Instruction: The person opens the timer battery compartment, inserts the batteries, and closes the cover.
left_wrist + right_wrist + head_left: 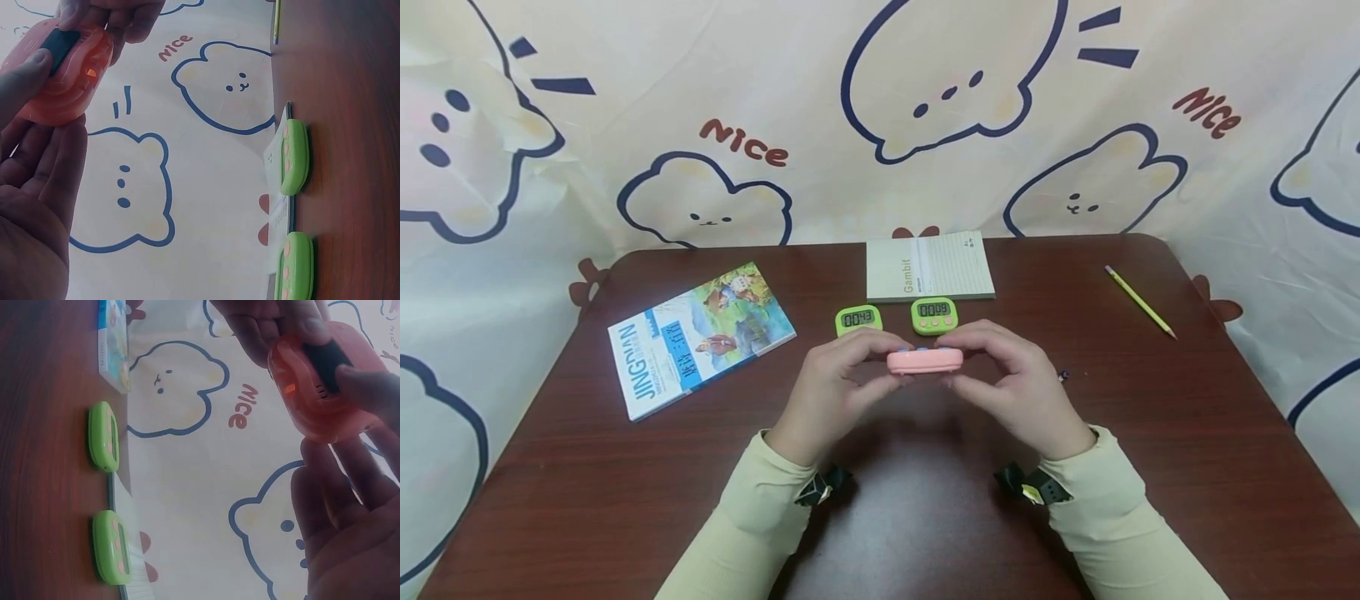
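Observation:
A pink digital timer (925, 361) is held up above the table between both hands, its edge toward the head camera and blue buttons just showing on the far side. My left hand (842, 383) pinches one end with thumb and fingers. At the other end, my right hand (1018, 387) grips it likewise. Both wrist views show the timer's back, where the thumbs press on a dark rectangular strip (325, 362). Behind the hands stand two green timers, the left one (859, 320) reading 00:43 and the right one (935, 317) 00:09.
A pale notepad (936, 271) lies at the table's back edge behind the green timers. To the left is a colourful book (700, 342); at the right lies a yellow-green pencil (1138, 300). A small dark item (1063, 376) shows beside the right hand.

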`<state>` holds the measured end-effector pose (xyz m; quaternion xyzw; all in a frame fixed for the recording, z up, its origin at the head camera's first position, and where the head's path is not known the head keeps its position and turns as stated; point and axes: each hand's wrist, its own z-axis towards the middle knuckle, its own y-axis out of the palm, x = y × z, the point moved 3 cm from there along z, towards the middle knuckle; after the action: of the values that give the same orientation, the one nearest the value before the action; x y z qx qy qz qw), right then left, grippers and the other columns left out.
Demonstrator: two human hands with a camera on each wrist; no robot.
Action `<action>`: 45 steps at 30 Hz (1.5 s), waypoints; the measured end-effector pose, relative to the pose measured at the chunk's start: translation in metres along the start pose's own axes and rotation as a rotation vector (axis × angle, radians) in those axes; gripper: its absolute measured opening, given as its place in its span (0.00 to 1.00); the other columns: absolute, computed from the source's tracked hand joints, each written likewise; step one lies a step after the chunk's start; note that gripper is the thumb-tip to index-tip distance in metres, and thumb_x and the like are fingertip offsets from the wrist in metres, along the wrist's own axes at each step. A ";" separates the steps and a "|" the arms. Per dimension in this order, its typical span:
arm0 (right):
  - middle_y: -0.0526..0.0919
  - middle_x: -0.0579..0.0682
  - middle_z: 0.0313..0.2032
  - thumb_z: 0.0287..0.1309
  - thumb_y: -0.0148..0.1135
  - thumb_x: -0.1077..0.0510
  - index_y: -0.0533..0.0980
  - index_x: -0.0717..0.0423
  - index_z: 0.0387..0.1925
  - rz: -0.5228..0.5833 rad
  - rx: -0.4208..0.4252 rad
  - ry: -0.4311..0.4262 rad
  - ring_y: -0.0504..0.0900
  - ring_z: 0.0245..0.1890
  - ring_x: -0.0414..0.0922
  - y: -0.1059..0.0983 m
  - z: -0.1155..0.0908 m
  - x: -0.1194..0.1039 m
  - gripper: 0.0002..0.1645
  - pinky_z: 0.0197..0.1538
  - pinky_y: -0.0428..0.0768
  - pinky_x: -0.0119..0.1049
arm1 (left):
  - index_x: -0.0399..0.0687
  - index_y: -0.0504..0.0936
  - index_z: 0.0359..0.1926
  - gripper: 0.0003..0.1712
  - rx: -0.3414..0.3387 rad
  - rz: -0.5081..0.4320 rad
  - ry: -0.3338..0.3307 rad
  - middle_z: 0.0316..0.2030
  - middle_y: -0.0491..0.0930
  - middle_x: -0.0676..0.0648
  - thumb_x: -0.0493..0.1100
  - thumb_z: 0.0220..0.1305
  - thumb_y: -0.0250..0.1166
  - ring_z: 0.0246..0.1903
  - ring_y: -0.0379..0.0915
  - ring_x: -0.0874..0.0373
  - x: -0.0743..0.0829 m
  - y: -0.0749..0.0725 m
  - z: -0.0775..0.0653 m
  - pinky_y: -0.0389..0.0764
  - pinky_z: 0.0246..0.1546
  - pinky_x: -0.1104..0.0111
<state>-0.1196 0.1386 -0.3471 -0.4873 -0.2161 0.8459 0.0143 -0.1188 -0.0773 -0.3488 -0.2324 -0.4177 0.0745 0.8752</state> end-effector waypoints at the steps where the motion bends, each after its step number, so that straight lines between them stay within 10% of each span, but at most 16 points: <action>1: 0.84 0.44 0.48 0.51 0.73 0.72 0.82 0.53 0.50 -0.005 0.004 -0.006 0.81 0.50 0.43 0.000 0.000 0.000 0.24 0.54 0.81 0.35 | 0.45 0.85 0.47 0.20 -0.001 -0.005 -0.001 0.44 0.86 0.52 0.34 0.53 0.78 0.46 0.80 0.62 0.000 0.000 0.000 0.83 0.50 0.63; 12: 0.85 0.41 0.46 0.53 0.75 0.67 0.84 0.51 0.49 0.008 -0.014 0.055 0.82 0.48 0.42 -0.003 -0.001 -0.001 0.20 0.53 0.82 0.36 | 0.47 0.84 0.50 0.22 -0.012 -0.010 -0.014 0.45 0.85 0.53 0.39 0.53 0.78 0.46 0.79 0.63 0.001 0.000 0.000 0.83 0.49 0.64; 22: 0.87 0.46 0.43 0.58 0.74 0.60 0.83 0.52 0.51 0.078 0.004 0.256 0.83 0.39 0.48 -0.004 -0.002 0.006 0.19 0.41 0.84 0.36 | 0.47 0.72 0.68 0.47 -0.088 -0.038 -0.036 0.59 0.79 0.51 0.41 0.46 0.83 0.53 0.78 0.61 -0.001 0.003 0.000 0.82 0.53 0.64; 32: 0.85 0.56 0.47 0.62 0.68 0.64 0.79 0.65 0.55 0.333 -0.040 0.447 0.84 0.40 0.48 0.001 0.000 0.010 0.20 0.46 0.84 0.39 | 0.47 0.69 0.69 0.49 -0.138 -0.022 -0.047 0.60 0.77 0.51 0.40 0.46 0.83 0.56 0.75 0.61 -0.002 0.006 0.000 0.79 0.57 0.65; 45: 0.81 0.50 0.53 0.65 0.67 0.59 0.74 0.52 0.64 0.174 -0.104 0.323 0.81 0.45 0.50 0.006 -0.001 0.006 0.26 0.45 0.84 0.36 | 0.45 0.70 0.66 0.44 -0.149 -0.074 -0.057 0.54 0.81 0.51 0.37 0.49 0.81 0.44 0.77 0.64 0.000 0.016 -0.003 0.83 0.47 0.67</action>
<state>-0.1206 0.1347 -0.3552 -0.6339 -0.2112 0.7423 -0.0497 -0.1160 -0.0643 -0.3578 -0.2790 -0.4549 0.0175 0.8455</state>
